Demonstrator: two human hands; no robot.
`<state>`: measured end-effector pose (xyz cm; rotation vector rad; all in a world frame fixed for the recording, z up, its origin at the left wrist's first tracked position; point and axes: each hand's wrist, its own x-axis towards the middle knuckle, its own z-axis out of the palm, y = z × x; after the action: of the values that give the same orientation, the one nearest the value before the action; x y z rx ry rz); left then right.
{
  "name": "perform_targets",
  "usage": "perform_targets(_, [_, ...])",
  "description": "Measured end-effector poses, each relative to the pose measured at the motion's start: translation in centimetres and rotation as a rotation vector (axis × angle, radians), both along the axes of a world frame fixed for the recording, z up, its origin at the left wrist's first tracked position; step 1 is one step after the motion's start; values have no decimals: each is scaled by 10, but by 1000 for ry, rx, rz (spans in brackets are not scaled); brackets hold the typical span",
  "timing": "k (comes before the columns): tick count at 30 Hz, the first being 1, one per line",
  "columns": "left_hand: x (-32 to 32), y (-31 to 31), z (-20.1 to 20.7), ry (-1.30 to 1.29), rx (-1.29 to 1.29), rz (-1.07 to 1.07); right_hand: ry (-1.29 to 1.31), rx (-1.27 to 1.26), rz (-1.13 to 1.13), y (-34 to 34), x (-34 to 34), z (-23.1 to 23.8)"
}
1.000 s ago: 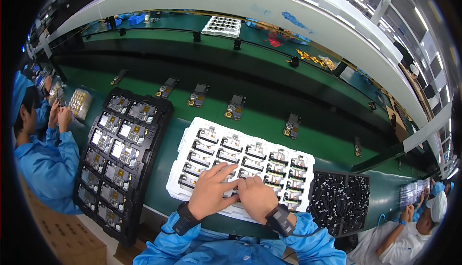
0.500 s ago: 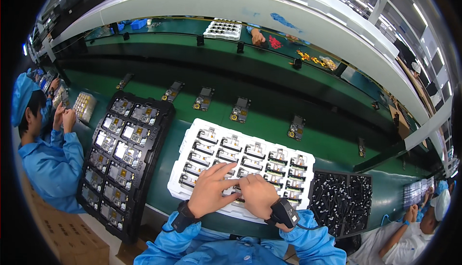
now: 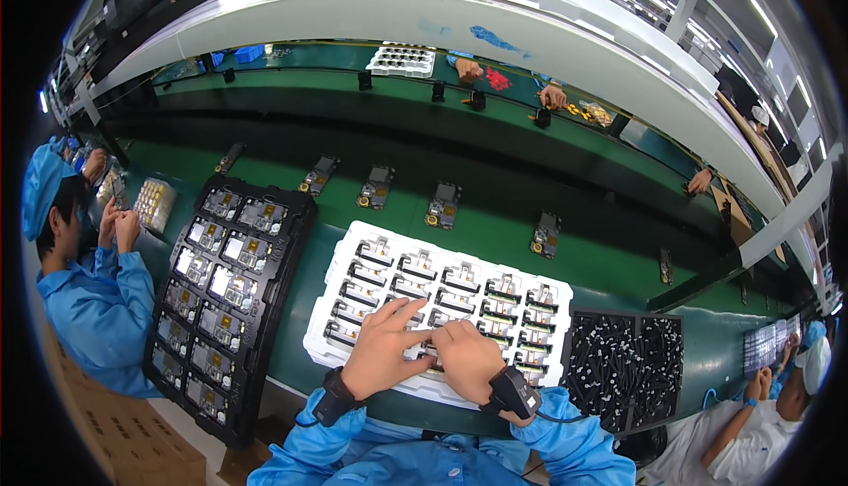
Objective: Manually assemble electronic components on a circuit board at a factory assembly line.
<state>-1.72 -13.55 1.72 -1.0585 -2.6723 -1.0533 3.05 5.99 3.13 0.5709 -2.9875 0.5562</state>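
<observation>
A white moulded tray (image 3: 346, 252) lies in front of me, with rows of small black-and-silver electronic parts (image 3: 459, 276) in its pockets. Over its near half, my left hand (image 3: 380, 354) rests with fingers stretched out and the thumb apart, its index fingertip meeting the other hand. My right hand (image 3: 466, 362) is closed, fingers bunched together and pointing down at a pocket near the tray's middle. Whatever those fingertips grip is hidden beneath them. Each wrist wears a black strapped device.
A tilted black tray (image 3: 296, 230) of circuit boards stands left. Small black parts fill a dark two-section bin (image 3: 602, 367) at right. Several boards, one being a circuit board (image 3: 443, 205), lie along the green belt. Co-workers sit left and right; a grey beam (image 3: 265, 14) spans above.
My hands keep nearly the same pose over the tray. The view has shifted slightly. Across the bench, more of other people's hands now show, by the yellow pieces and at far right.
</observation>
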Motion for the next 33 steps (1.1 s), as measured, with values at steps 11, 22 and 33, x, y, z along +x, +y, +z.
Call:
perform_targets(11, [0, -1, -6, -3, 51, -7, 10, -144, -60, 2, 3, -1])
perform_targets(22, [-5, -7, -4, -67, 54, -90, -138, -213, -104, 5, -2, 9])
perform_targets(33, [0, -3, 2, -32, -14, -51, -67, -75, -112, -2, 2, 1])
